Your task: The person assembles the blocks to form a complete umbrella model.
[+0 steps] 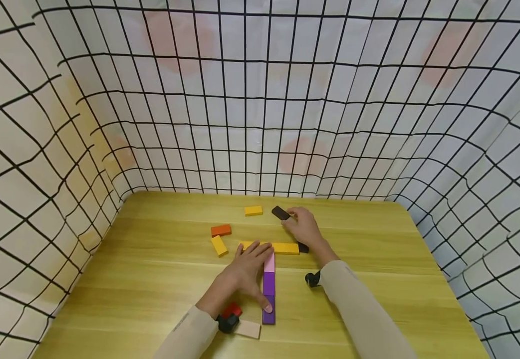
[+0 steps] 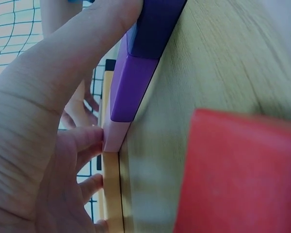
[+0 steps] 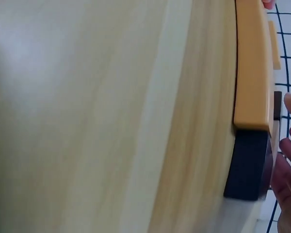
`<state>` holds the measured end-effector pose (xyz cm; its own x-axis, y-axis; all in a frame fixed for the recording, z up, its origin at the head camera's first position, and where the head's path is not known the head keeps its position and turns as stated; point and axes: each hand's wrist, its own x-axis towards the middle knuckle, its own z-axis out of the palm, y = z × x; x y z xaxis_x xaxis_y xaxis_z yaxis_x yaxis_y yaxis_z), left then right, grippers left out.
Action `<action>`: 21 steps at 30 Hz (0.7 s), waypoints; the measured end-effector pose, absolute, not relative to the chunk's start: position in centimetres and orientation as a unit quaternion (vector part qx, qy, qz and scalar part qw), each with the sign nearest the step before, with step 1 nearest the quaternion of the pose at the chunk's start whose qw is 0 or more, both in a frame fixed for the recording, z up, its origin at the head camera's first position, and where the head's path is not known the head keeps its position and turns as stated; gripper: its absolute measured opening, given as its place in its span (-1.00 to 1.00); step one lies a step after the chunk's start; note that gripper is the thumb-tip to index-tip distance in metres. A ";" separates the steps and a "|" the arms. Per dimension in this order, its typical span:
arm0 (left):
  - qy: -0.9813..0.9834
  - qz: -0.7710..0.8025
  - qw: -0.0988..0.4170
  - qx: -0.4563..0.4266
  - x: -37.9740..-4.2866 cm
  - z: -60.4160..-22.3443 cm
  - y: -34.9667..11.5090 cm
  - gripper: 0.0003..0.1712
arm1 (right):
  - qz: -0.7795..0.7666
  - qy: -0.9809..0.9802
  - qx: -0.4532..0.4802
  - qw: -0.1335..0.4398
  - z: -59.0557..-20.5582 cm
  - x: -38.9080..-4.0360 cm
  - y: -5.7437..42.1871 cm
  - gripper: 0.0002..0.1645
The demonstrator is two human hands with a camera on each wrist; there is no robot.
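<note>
My left hand (image 1: 245, 274) spreads over a T-shaped arrangement of blocks. Its thumb rests on the dark purple block (image 1: 268, 317) at the near end, and its fingertips touch around the pink block (image 2: 116, 136) and the yellow row (image 1: 285, 248). Between pink and dark purple lies a purple block (image 1: 268, 283). Farther back, my right hand (image 1: 304, 227) has its thumb and fingers at the right end of a dark brown block (image 1: 280, 213), pinching it. A black block (image 3: 247, 165) sits at the right end of the yellow row.
Loose on the wooden table (image 1: 354, 309) are an orange block (image 1: 221, 230) and two yellow blocks, one (image 1: 219, 246) beside it and one (image 1: 253, 211) farther back. A red block (image 1: 232, 310) and a beige block (image 1: 247, 329) lie by the left wrist. Black wire mesh (image 1: 260, 124) surrounds the table.
</note>
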<state>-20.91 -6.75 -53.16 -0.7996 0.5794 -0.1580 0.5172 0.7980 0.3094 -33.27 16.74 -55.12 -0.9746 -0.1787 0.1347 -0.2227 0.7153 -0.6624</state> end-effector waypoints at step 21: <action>0.941 0.129 0.123 0.286 -21.0 -53.6 -7.0 0.76 | 0.307 -0.948 0.078 0.009 -55.2 -34.8 14.9 -0.45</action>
<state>-21.04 -6.99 -53.61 -0.8057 0.5710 -0.1578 0.5073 0.8026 0.3139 -34.80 14.93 -55.20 -0.9875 -0.1432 0.0657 -0.1545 0.7991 -0.5809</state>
